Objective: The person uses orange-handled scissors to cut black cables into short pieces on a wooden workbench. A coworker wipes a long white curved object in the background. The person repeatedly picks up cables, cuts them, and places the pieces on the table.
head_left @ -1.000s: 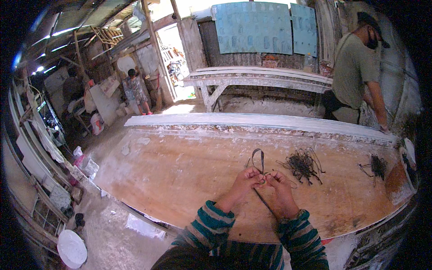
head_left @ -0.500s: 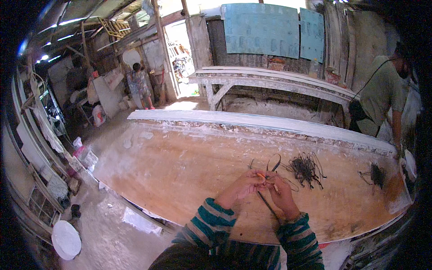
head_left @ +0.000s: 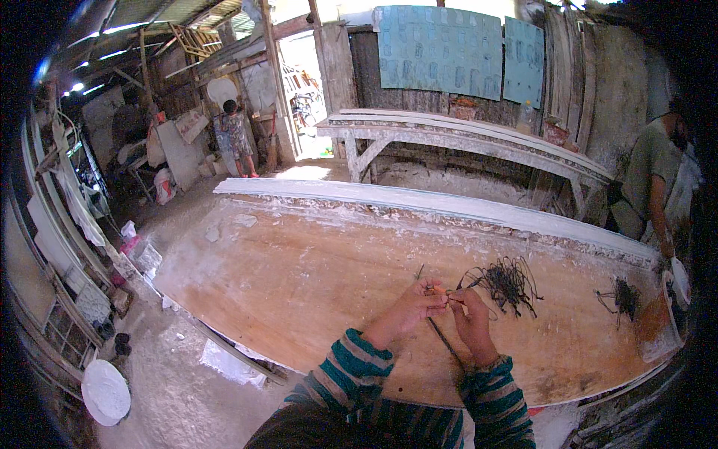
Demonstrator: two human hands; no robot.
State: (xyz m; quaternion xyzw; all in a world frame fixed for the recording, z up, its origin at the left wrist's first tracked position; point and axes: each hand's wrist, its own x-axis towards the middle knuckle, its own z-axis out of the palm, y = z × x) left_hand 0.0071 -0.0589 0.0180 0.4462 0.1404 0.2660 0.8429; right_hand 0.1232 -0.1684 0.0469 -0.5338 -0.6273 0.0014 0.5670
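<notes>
Over the wooden tabletop (head_left: 299,277), my two hands meet in front of me. My left hand (head_left: 411,308) is closed in a pinch, with a small orange piece (head_left: 439,289) showing at its fingertips; its kind is too small to tell. A thin dark cord (head_left: 443,337) hangs below the left fingers toward my right sleeve. My right hand (head_left: 471,322) pinches a black cord (head_left: 469,286) close against the left fingertips. Just beyond lies a tangled pile of black cords (head_left: 510,286). A smaller bunch of black cords (head_left: 622,297) rests farther right.
A white plaster-covered strip (head_left: 419,202) runs along the table's far edge. Behind stands a long white bench (head_left: 464,131). One person (head_left: 647,179) stoops at the right, near a white basin (head_left: 679,283); another (head_left: 235,138) stands far left. A white round tub (head_left: 106,393) is on the floor.
My fingertips have drawn closer together, and the raised cord loop has come down toward the pile. The person at the right has bent lower and moved farther right.
</notes>
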